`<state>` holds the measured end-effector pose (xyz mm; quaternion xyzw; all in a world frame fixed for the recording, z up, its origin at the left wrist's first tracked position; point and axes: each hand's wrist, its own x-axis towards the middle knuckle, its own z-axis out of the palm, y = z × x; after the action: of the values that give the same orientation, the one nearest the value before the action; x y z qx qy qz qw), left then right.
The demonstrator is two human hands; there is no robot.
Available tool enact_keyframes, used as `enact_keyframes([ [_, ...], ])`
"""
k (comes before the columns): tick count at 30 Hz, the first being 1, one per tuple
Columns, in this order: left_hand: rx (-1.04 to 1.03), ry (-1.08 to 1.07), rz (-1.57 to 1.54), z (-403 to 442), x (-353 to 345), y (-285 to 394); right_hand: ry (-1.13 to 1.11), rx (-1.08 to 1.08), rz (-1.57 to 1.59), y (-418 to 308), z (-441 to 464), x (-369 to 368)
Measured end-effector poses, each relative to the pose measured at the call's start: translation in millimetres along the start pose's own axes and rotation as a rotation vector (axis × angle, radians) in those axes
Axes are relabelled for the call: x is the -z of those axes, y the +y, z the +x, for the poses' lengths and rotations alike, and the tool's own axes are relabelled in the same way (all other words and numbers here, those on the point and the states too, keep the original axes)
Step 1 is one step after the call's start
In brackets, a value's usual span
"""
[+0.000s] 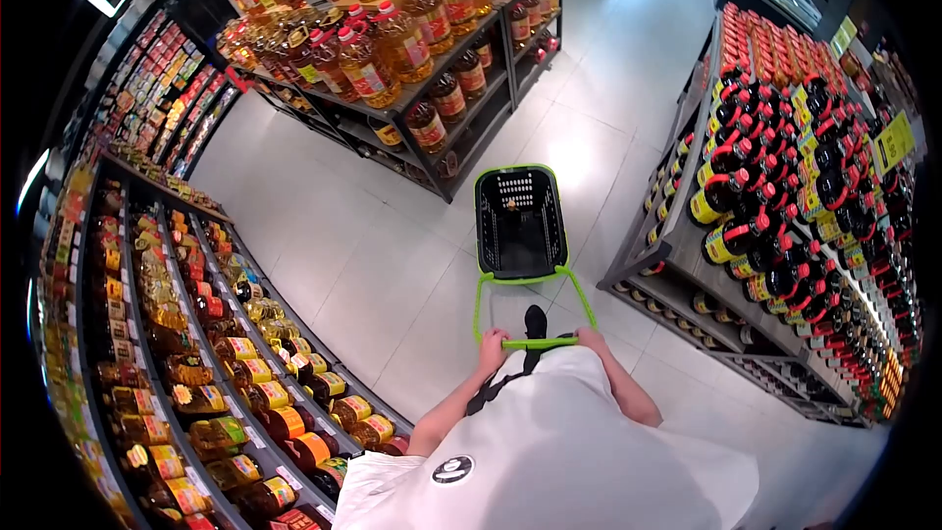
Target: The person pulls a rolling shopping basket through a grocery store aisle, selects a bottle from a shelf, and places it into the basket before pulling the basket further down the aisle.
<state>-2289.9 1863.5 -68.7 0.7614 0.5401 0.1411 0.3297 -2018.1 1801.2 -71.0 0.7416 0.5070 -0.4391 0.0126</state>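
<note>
A black shopping basket cart with a green rim stands on the floor in front of me. Its green handle comes back to my waist. My left hand is closed around the handle's left corner. At the right corner, my right hand grips the same handle. Inside the basket I see bare black mesh and a small orange-brown spot near its far end, too small to name. One dark shoe shows just behind the basket.
Shelves of oil bottles curve along my left. Ahead stands a display rack stacked with large oil bottles. On the right, another rack carries dark bottles with red caps. Pale floor tiles run between them.
</note>
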Motion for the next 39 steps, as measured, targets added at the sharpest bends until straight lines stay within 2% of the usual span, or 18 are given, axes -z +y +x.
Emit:
enact_keyframes([
  [3,-0.044,-0.047,-0.044,21,16,1,0.032,-0.021,-0.037,-5,29,5],
  [5,-0.075,-0.092,-0.042,36,15,-12,-0.025,-0.046,-0.077,-2,49,5],
  [9,-0.087,-0.055,-0.063,68,18,-26,-0.006,-0.038,-0.053,-19,64,22],
  [12,-0.031,0.004,-0.028,86,25,-34,-0.033,-0.025,-0.015,-34,76,32],
  [14,-0.030,0.010,-0.016,96,39,-26,-0.126,-0.037,-0.066,-40,90,37],
  [17,-0.032,0.033,0.028,114,43,-38,-0.104,-0.015,-0.066,-47,109,35],
  [25,-0.080,-0.015,0.031,165,103,-80,-0.115,-0.073,-0.057,-117,133,25],
  [28,-0.042,-0.148,0.058,196,126,-115,-0.067,-0.191,-0.002,-160,146,23],
  [31,-0.149,-0.186,-0.031,218,155,-155,-0.080,-0.194,-0.025,-206,154,10],
  [33,-0.110,-0.226,0.049,232,173,-171,-0.079,-0.198,-0.058,-226,173,-6],
  [39,-0.092,-0.245,0.018,264,220,-215,-0.121,-0.198,-0.086,-300,194,-5],
])
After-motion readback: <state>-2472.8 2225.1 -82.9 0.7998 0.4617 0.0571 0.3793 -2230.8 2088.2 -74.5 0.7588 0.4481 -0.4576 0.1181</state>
